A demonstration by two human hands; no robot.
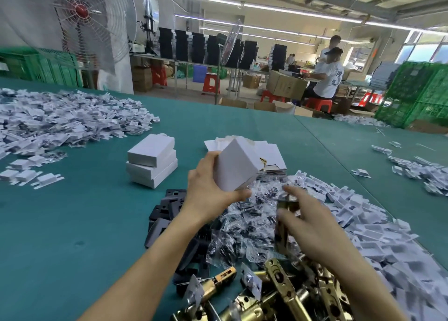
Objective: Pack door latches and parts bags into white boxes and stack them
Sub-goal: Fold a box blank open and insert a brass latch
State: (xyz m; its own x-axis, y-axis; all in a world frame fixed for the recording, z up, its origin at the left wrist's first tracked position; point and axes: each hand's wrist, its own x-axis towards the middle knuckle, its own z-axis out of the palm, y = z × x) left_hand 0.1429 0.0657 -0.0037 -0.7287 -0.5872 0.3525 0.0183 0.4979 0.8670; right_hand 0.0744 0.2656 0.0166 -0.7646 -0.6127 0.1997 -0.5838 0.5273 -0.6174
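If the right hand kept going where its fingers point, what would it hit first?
Probably the white box the left hand holds; the right hand, gripping a brass latch, points toward its lower end; depth is unclear.

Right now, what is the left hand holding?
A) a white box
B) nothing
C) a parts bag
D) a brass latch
A: the left hand grips a white box raised above the table, while the right hand holds the brass latch.
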